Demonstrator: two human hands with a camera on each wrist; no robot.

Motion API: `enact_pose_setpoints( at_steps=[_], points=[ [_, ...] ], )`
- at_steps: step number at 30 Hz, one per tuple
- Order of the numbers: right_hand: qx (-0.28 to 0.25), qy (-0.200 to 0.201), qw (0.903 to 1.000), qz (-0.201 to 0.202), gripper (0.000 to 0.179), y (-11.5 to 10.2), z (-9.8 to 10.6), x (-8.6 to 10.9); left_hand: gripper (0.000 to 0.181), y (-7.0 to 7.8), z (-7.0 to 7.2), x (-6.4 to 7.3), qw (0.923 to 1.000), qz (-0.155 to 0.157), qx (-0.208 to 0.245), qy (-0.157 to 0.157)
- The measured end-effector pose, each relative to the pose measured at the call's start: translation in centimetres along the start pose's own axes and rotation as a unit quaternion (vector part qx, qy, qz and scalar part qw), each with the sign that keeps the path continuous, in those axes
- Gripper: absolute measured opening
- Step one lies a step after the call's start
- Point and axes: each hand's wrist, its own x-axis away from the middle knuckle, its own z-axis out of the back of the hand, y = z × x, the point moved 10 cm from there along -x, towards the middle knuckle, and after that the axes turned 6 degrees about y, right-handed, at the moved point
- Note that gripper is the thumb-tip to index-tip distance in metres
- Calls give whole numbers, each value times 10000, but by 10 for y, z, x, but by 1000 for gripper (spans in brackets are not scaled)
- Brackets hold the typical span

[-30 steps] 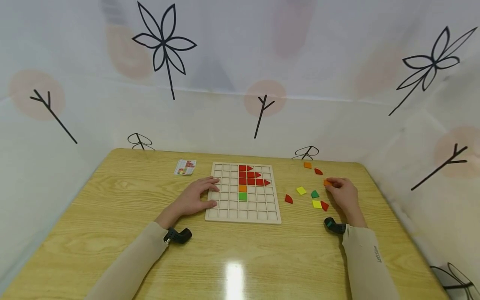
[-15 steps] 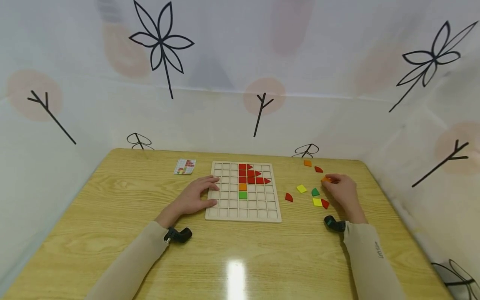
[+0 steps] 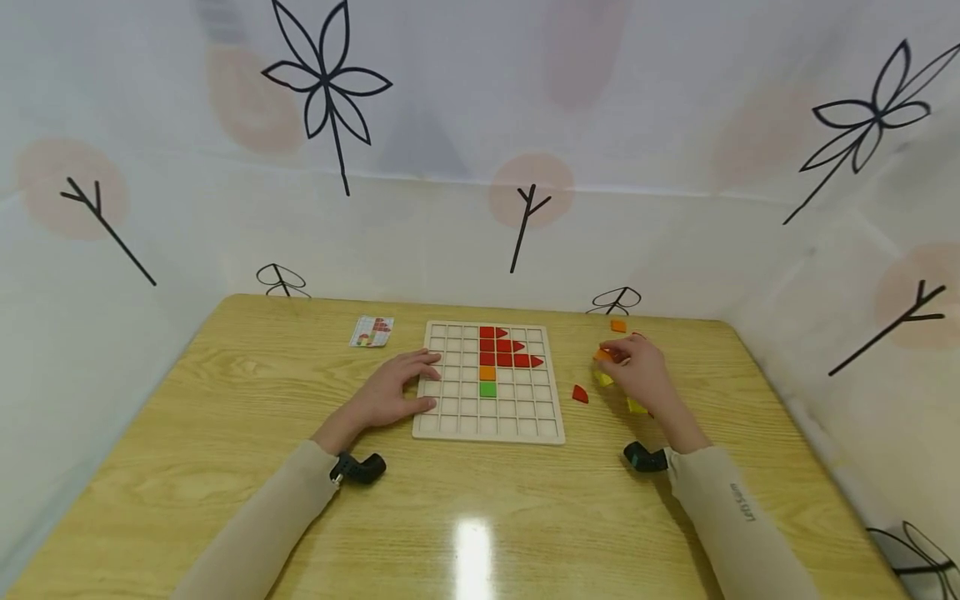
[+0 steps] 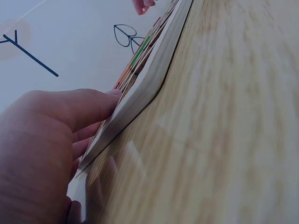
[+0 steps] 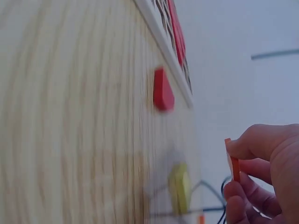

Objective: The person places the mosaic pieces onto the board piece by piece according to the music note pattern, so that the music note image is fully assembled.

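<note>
My right hand [image 3: 641, 371] pinches an orange tile [image 3: 603, 355] between thumb and fingers, above the loose pieces right of the board. In the right wrist view the orange tile [image 5: 235, 169] is held off the table, edge-on. My left hand [image 3: 388, 390] rests on the left edge of a wooden grid board [image 3: 450, 423], fingers spread and relaxed; its thumb [image 4: 100, 105] touches the rim in the left wrist view. On the board lie rows of red squares ending in points [image 3: 506, 360], with one orange square [image 3: 487, 373] and one green square [image 3: 487, 389] below.
Near the board's right edge lies a red quarter-round piece [image 3: 580, 393]. Yellow tiles [image 3: 637, 406] are partly hidden by my right hand, and an orange tile [image 3: 618, 326] lies farther back. A small printed pattern card [image 3: 372, 332] lies left of the board.
My right hand has lifted the orange tile from the table and carried it left, over the yellow pieces. It now covers the green piece. The left hand stays on the board.
</note>
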Motion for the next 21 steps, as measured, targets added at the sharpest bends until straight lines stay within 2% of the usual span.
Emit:
enact_pose_setpoints(
  at_steps=[6, 17, 21],
  points=[
    [-195, -298, 9978, 556, 26, -44, -28, 6, 36, -3, -3, 0, 10000, 24, -40, -26],
    [-284, -1068, 9902, 859, 21, -104, -80, 22, 35, -2, -1, -1, 10000, 25, 34, 57],
    [-484, -1224, 9842, 1185, 19, -122, -93, 29, 35, -2, -1, -1, 10000, 20, 51, 58]
  ],
)
